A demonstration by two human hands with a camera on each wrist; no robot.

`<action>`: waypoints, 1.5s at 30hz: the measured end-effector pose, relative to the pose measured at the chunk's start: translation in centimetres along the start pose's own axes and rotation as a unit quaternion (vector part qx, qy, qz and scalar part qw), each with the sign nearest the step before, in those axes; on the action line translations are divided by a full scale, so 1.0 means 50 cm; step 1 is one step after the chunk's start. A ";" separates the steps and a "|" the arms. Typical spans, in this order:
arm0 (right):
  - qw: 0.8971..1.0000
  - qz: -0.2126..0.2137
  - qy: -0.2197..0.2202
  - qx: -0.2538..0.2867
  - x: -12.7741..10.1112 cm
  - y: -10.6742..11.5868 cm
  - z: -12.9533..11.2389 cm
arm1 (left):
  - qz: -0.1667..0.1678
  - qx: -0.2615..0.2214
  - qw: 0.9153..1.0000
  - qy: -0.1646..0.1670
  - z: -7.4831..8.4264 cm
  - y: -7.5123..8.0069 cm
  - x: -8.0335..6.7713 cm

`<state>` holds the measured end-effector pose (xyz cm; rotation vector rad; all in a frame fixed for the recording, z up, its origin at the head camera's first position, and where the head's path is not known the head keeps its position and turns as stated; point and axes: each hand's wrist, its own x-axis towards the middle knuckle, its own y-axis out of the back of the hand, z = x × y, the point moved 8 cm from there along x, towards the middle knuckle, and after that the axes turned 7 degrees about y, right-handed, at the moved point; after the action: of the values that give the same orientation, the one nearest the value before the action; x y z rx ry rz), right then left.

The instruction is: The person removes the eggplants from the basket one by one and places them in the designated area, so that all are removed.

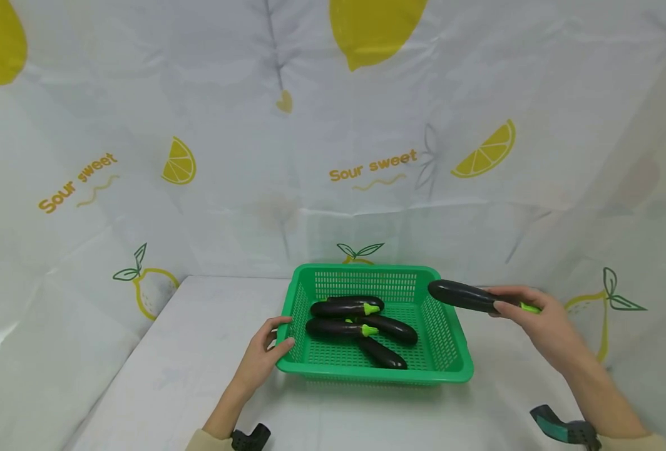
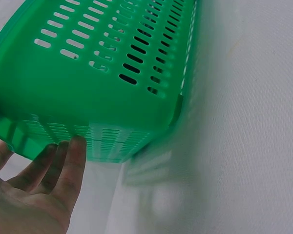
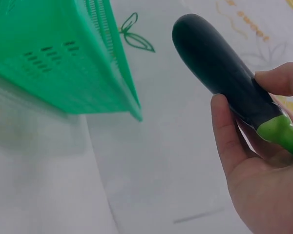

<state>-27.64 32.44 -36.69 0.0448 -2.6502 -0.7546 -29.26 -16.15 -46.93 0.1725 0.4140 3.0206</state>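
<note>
A green plastic basket (image 1: 375, 374) with slotted walls stands on the table. Several dark eggplants (image 1: 333, 328) with bright green stem ends lie inside it, some overlapping. My left hand (image 1: 262, 352) grips the basket's left rim; in the left wrist view, that hand's fingers (image 2: 73, 168) reach under the rim against the slotted wall. Beyond the basket's right side, my right hand (image 1: 541, 322) holds another eggplant (image 1: 462, 295) in the air by its stem end. Its rounded end points left, towards the basket's right rim. Thumb and fingers pinch this eggplant (image 3: 215, 58) in the right wrist view.
The white table (image 1: 169, 376) extends to the left and in front of the basket. Behind it hangs a white sheet (image 1: 226, 207) printed with lemons and lettering, which also covers both sides. Dark bands (image 1: 566, 431) circle both wrists.
</note>
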 end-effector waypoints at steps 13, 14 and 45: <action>0.999 0.023 -0.025 0.005 -0.003 0.038 0.068 | 0.001 0.000 1.000 -0.001 -0.003 0.003 -0.001; 0.999 0.024 -0.029 0.003 -0.004 0.041 0.071 | 0.001 -0.001 1.000 -0.001 -0.003 0.003 -0.001; 0.993 -0.007 -0.119 -0.016 -0.029 0.006 0.235 | 0.004 0.002 1.000 0.004 0.000 0.000 -0.003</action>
<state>-30.63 38.78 -46.22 -0.0387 -2.8625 -0.8553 -29.13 -16.15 -46.95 0.1622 0.4218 3.0295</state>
